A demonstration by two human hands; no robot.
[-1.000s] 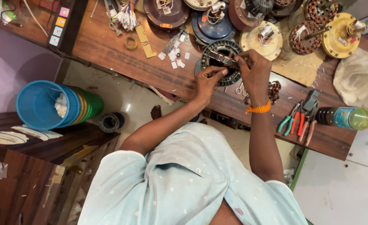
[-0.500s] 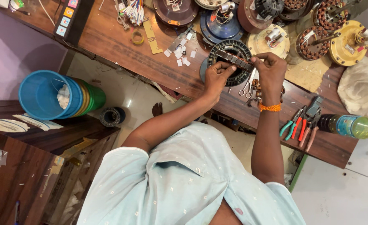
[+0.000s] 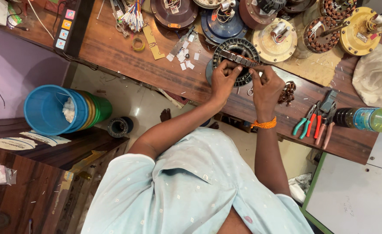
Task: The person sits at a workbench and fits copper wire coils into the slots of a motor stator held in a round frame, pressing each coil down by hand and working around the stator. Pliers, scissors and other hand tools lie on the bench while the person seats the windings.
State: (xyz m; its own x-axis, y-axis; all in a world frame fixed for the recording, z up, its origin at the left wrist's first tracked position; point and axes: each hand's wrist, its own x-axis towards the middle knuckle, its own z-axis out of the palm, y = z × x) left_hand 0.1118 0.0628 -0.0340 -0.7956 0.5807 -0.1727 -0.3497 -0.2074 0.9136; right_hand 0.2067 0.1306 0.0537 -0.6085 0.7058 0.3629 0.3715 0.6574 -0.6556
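While both hands, left hand (image 3: 222, 80) and right hand (image 3: 265, 88), pinch the ringed stator (image 3: 236, 58), bench edge (image 3: 225, 115) lies near.

Under my left hand (image 3: 224, 80) and right hand (image 3: 265, 89) the stator ring (image 3: 236, 58) is dull dark metal, ribbed with slots. The counter (image 3: 126, 56) is brown wood, grained and faintly shiny, strewn with small white paper slips (image 3: 183, 58). The pliers (image 3: 304, 125) have glossy plastic grips, teal and red. The bottle (image 3: 368, 119) is clear, shiny plastic. My shirt (image 3: 178, 190) is soft, matt, pale blue cloth. The stacked buckets (image 3: 63, 110) are smooth plastic.
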